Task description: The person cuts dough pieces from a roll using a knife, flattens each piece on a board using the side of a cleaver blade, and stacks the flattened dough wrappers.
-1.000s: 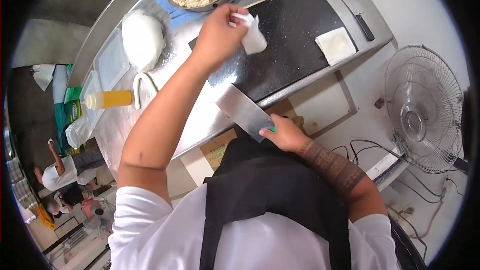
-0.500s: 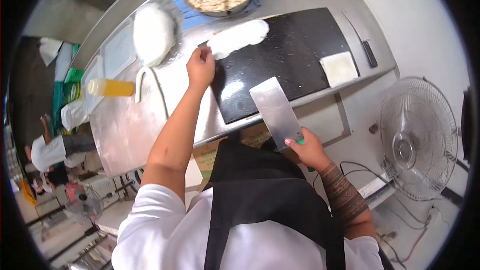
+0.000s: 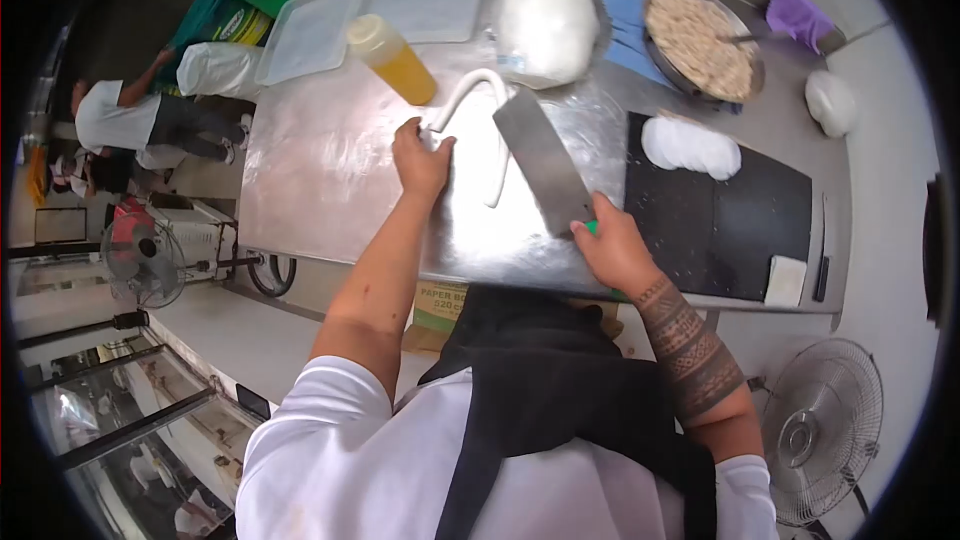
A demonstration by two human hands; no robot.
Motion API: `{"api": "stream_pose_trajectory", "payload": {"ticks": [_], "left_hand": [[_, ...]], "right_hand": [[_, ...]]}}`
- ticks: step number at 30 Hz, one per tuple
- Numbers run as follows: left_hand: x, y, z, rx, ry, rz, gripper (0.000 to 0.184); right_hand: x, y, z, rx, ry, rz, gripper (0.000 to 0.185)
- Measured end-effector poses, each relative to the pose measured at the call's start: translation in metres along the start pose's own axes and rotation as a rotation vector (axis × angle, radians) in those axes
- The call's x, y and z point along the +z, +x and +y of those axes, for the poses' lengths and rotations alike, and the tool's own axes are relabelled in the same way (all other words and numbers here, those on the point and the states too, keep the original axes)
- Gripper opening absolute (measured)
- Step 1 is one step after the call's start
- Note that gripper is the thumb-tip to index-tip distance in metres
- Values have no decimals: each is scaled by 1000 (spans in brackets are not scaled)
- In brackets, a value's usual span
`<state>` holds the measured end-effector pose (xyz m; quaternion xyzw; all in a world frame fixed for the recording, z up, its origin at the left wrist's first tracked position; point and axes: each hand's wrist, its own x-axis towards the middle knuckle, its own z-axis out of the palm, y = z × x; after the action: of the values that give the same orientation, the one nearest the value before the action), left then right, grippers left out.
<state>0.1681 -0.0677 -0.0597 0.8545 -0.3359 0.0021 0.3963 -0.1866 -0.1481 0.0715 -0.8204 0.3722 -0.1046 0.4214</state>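
My right hand (image 3: 618,252) grips a broad-bladed cleaver (image 3: 543,162) by its green handle, the blade slanting up over the steel table (image 3: 330,180). Beneath the blade's left edge lies a white dough rope (image 3: 462,92), bent like a hook. My left hand (image 3: 422,162) is at the rope's short end, thumb and fingers apart; whether it touches the dough I cannot tell. Overlapping flat white dough rounds (image 3: 690,147) rest on a black board (image 3: 765,215) to the right.
A squeeze bottle of yellow liquid (image 3: 392,60), plastic-covered dough (image 3: 545,20) and clear trays (image 3: 425,0) stand behind. Further right are a bowl of chunky filling (image 3: 700,40), a knife (image 3: 823,275) and a folded white cloth (image 3: 786,280). Another person (image 3: 118,115) is far left.
My view has swung left. My left hand has left the dough rounds on the board for the dough rope. The cleaver, still in my right hand, has moved left beside the rope.
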Motion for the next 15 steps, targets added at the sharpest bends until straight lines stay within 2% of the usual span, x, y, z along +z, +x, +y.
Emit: {"api": "stream_pose_trajectory", "payload": {"ticks": [1, 2, 4, 5, 9, 13, 15], "left_hand": [[-2, 5, 6, 5, -7, -10, 75], [-4, 14, 10, -9, -45, -75, 57], [-4, 31, 9, 55, -32, -154, 38], [-8, 36, 10, -9, -43, -234, 25], [-41, 25, 0, 89, -9, -253, 22], [-74, -1, -34, -4, -38, -358, 22], [-75, -3, -43, 87, -42, -313, 23]], "right_hand": [[11, 21, -14, -46, -63, 7, 27], [21, 40, -28, -90, -126, 13, 27], [33, 75, -56, -65, -204, -46, 26], [38, 90, -72, -58, -252, -67, 23], [52, 126, -110, -124, -405, -126, 18], [75, 145, -123, -214, -485, -199, 15], [90, 151, -124, -267, -495, -216, 15]]}}
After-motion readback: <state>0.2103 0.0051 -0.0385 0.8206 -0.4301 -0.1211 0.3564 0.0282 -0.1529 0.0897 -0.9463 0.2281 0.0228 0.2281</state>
